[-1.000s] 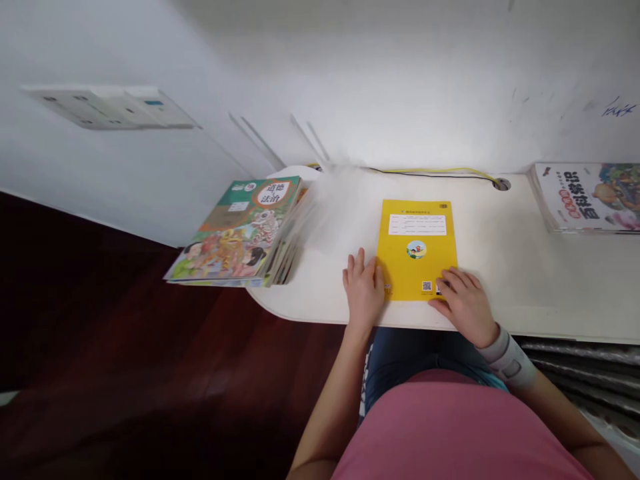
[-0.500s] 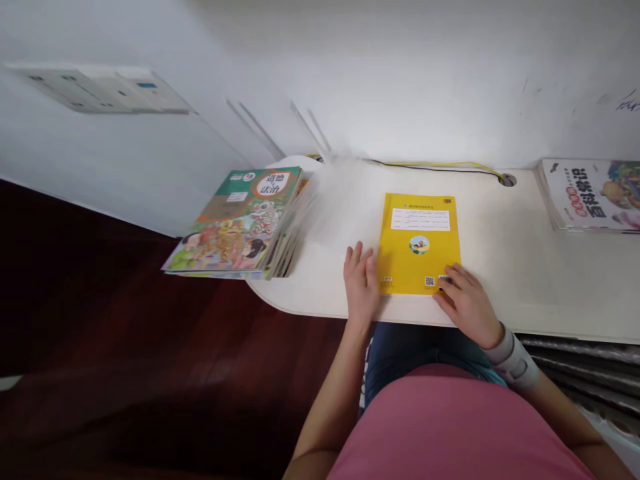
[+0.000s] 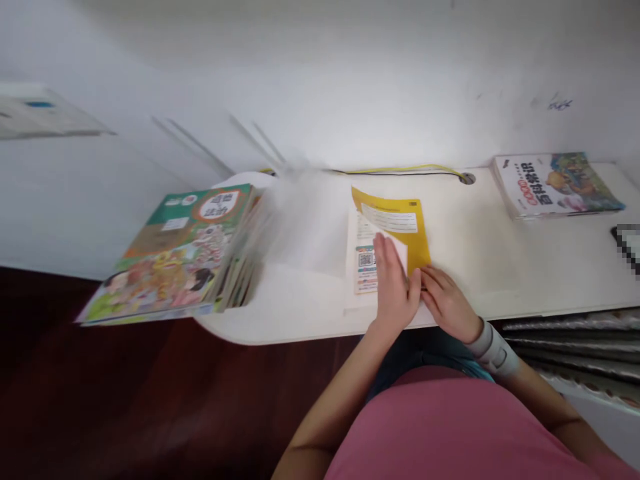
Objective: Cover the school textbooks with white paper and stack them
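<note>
A yellow book point(image 3: 415, 243) lies on the white desk with its cover lifted from the left side and folded partway over to the right. Beneath it a printed page with a QR code point(image 3: 365, 260) shows. My left hand point(image 3: 395, 287) has straight fingers and a thumb held apart, and it presses against the white inner side of the raised cover. At the lower right edge of the book, my right hand point(image 3: 450, 303) grips the cover with fingers close together. Its fingertips are partly hidden beside my left thumb.
A stack of books point(image 3: 175, 257) sticks out past the left end of the desk point(image 3: 295, 303). Another book pile point(image 3: 557, 187) lies at the back right. Yellow and black cables point(image 3: 390, 171) run along the wall to a hole. A clear plastic sheet or holder point(image 3: 305, 220) stands mid-left.
My left hand has moved from beside the book's left edge onto the cover, which is now raised and folding rightward. My right hand has shifted to the book's lower right edge. The view has turned right.
</note>
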`<action>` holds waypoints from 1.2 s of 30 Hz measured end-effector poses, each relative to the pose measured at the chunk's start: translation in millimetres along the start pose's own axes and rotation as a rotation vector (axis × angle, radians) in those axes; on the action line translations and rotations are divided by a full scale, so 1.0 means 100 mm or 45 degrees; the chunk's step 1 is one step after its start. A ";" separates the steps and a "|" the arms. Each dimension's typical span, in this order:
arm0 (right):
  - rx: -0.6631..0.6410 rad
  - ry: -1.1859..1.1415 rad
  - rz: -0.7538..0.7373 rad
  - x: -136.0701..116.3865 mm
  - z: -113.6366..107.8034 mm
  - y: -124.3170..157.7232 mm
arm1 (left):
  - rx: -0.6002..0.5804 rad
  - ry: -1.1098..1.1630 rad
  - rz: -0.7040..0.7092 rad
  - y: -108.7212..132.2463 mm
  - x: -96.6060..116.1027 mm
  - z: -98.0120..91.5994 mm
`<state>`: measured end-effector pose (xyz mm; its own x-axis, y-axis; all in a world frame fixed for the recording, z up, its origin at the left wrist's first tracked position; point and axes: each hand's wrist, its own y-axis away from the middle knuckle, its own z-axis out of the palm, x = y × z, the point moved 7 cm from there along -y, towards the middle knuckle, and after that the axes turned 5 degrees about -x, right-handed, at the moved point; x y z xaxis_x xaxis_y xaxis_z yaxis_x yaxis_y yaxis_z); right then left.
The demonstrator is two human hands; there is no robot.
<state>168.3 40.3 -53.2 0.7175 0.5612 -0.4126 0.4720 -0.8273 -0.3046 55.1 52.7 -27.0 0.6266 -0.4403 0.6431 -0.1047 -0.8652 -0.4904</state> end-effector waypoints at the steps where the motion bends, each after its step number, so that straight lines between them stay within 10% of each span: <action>1: 0.047 0.044 0.053 0.09 -0.07 0.02 | -0.101 -0.112 0.074 -0.07 0.10 0.08; 10: 0.151 0.544 0.600 1.07 -0.51 0.49 | -0.684 -0.619 0.404 -0.17 0.55 0.85; 36: 0.216 0.331 0.582 1.16 -0.48 0.56 | -0.900 -0.686 0.438 -0.12 0.65 1.28</action>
<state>302.5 57.6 -76.9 0.9430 0.1034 -0.3163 0.0088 -0.9580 -0.2867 196.4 65.1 -54.8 0.7273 -0.6810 0.0859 -0.6821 -0.7310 -0.0195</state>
